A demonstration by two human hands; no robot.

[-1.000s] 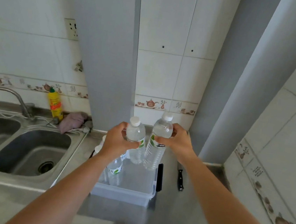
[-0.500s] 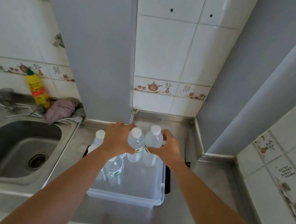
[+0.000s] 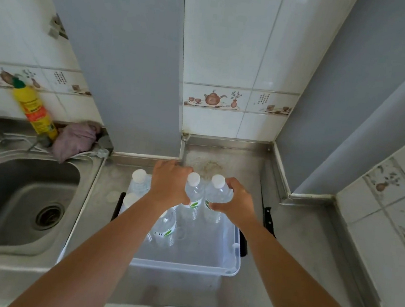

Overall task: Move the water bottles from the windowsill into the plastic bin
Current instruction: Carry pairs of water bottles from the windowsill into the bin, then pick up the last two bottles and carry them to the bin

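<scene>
While each hand grasps a bottle, left hand on left bottle, right hand on right bottle, both at frame centre over the bin; placing step, next lower upright beside stored bottles, then let go

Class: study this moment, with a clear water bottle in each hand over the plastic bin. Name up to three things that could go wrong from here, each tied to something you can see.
1. The left hand and right hand hold two clear white-capped water bottles pressed together; lowered so, they might knock each other and tip.
2. Upright bottles already crowd the left side of the translucent plastic bin; the left forearm could topple one.
3. A black-handled knife lies beside the bin, near the right wrist.
</scene>
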